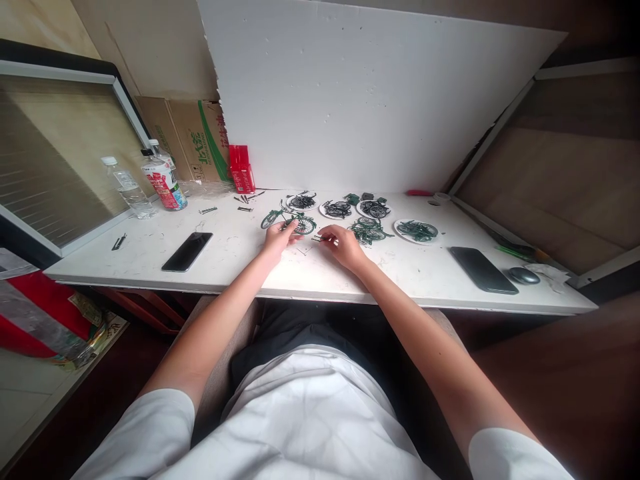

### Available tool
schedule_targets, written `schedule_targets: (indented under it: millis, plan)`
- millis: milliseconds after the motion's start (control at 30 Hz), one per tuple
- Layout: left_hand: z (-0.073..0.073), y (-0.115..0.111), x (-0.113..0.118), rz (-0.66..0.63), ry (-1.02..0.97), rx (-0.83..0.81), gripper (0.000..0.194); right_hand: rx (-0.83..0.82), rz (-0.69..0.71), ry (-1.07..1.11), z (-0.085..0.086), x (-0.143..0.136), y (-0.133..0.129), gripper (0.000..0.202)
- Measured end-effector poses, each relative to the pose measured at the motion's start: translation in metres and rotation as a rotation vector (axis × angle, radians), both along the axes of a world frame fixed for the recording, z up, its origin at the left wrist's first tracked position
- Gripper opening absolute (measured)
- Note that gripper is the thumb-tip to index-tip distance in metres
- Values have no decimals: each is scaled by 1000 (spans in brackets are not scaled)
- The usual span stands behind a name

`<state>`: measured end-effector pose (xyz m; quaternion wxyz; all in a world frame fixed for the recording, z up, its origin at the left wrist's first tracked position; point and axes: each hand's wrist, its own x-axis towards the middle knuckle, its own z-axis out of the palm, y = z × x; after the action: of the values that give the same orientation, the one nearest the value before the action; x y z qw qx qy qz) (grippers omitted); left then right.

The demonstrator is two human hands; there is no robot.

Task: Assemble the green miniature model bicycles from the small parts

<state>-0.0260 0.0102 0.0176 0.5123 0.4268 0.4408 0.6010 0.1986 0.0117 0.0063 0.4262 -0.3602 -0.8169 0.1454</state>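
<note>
My left hand (278, 241) is closed on a miniature green bicycle (306, 225), thumb on top near the rear part. Its two thin-spoked wheels stick out on either side of the fingers. To the right, my right hand (344, 245) has its fingers pinched at a small dark green part (317, 239), too small to make out its exact kind. A thin wire-like piece (302, 251) lies on the table just below, between the hands. More green miniature bicycles (369, 231) lie beside the right hand, tangled together.
Several white plates (396, 231) of small bicycle parts stand behind the hands. Phones (187, 252) (483, 270) lie at both sides, with a grey mouse (524, 275) at right. Bottles (167, 187), a red box (242, 169) and a carton (193, 137) stand back left. A white board (380, 93) rises behind.
</note>
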Motion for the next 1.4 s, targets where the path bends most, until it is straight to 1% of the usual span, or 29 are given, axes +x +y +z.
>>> schedule_targets:
  millis: [67,167,267,367,467,667,800,1033,1233,1400]
  plan:
    - [-1,1,-1,9,-1,-3,38,14,-1,47,-1,0,0,19]
    - [-3,3,-2,12,13,-10,39,44,-21,108,-1,0,-1,23]
    - [-5,5,-2,10,37,1,41,98,-50,132,-1,0,-1,20]
    - [-6,5,0,9,51,17,44,149,-87,114,-1,0,-1,22]
    - [-6,4,1,15,63,20,45,160,-92,96,0,0,-2,24]
    - [-5,2,3,-17,89,6,44,167,-79,70,2,-1,-5,16]
    - [-3,0,4,-43,89,-5,46,199,-76,87,2,-2,-5,14]
    - [0,-4,6,-74,84,-17,43,224,-114,71,1,-1,-4,19]
    - [0,-3,5,-99,90,-8,42,235,-99,59,0,-1,-3,20]
    - [-1,-2,5,-106,86,8,45,274,-104,39,2,-2,-4,18]
